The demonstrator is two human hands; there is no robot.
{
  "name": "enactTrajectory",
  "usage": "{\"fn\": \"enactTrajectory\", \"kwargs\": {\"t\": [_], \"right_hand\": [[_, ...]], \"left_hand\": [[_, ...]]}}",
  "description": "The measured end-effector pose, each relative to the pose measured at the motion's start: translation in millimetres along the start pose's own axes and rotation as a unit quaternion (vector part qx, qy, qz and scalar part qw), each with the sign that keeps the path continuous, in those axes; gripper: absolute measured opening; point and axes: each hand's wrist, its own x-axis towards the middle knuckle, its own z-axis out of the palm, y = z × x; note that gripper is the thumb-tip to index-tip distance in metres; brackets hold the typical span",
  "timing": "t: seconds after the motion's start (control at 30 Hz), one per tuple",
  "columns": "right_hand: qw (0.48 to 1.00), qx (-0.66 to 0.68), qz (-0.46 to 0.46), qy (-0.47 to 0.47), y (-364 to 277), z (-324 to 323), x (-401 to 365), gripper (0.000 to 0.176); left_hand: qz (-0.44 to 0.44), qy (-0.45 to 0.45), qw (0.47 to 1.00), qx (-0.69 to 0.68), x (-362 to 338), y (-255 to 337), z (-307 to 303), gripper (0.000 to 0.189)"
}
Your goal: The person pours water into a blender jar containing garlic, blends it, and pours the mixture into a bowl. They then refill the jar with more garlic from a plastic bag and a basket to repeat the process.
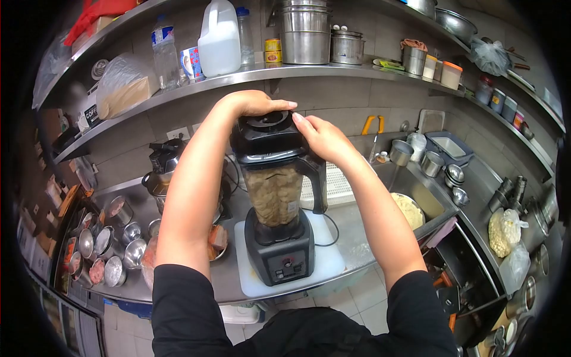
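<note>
Crowding the front left corner of the counter (pixel 354 238) are small steel bowls (pixel 135 253). Next, the left hand (pixel 260 103) lies open across the back of the black lid (pixel 267 143). The blender (pixel 282 256), its jar full of pale pieces, stands on 1 white board (pixel 328 253) by the counter's front edge. The right hand (pixel 326 140) cups the lid's right side. Beyond, pale food (pixel 408 210) fills a bowl.

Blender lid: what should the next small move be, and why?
I would press the lid down evenly: the left hand is at its far edge, the right hand at its right side, and the jar below looks well filled. Whether the lid is fully seated, I cannot tell.
</note>
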Motion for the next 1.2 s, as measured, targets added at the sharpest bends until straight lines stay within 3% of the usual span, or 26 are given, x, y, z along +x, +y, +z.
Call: {"fn": "enactTrajectory", "kwargs": {"t": [0.17,0.23,0.27,0.3,0.43,0.57,0.6,0.77,0.87,0.97,1.07,1.17,1.2], "right_hand": [[0.988,0.147,-0.021,0.031,40.7,0.2,-41.6,0.049],[0.969,0.242,0.044,0.038,67.3,1.9,-71.1,0.039],[0.968,0.243,0.051,0.041,82.0,6.7,-89.7,0.035],[0.967,0.244,0.055,0.046,97.1,14.2,-108.5,0.032],[0.946,0.265,0.177,-0.056,145.7,66.4,-191.6,0.029],[0.9,0.283,0.266,-0.196,196.1,136.6,-259.5,0.03],[0.884,0.297,0.289,-0.217,194.5,144.2,-267.2,0.032],[0.838,0.406,0.311,-0.19,215.3,188.6,-278.7,0.042],[0.824,0.408,0.335,-0.204,212.0,200.4,-275.5,0.046],[0.813,0.399,0.367,-0.213,207.8,210.1,-272.1,0.051],[0.8,0.393,0.399,-0.217,202.1,223.1,-276.7,0.059],[0.805,0.361,0.417,-0.218,206.2,237.5,-281.2,0.062],[0.808,0.357,0.417,-0.215,206.2,238.3,-281.2,0.062]], "left_hand": [[0.027,-0.009,0.998,-0.056,1.5,-0.4,4.1,0.071],[0.034,-0.002,0.997,-0.067,-2.8,-1.5,10.1,0.066],[-0.013,-0.018,0.998,-0.053,0.0,-0.2,8.9,0.067],[-0.005,-0.025,0.998,-0.057,0.1,0.7,9.3,0.067],[0.007,-0.011,0.999,-0.05,5.5,-2.4,10.5,0.068],[0.003,-0.047,0.997,-0.057,11.5,1.9,5.4,0.062],[0.043,-0.041,0.995,-0.079,27.2,-11.7,9.6,0.056],[0.003,-0.041,0.996,-0.073,32.5,-15.9,17.6,0.06],[0.023,-0.065,0.991,-0.117,23.0,-13.2,27.3,0.059],[0.022,-0.014,0.994,-0.107,37.9,-23.4,28.8,0.058],[-0.005,-0.02,0.996,-0.087,36.3,-21.9,26.9,0.06],[0.077,-0.059,0.995,0.033,44.6,-29.9,20.5,0.049],[0.066,-0.058,0.995,0.047,41.0,-26.5,19.9,0.049]]}}
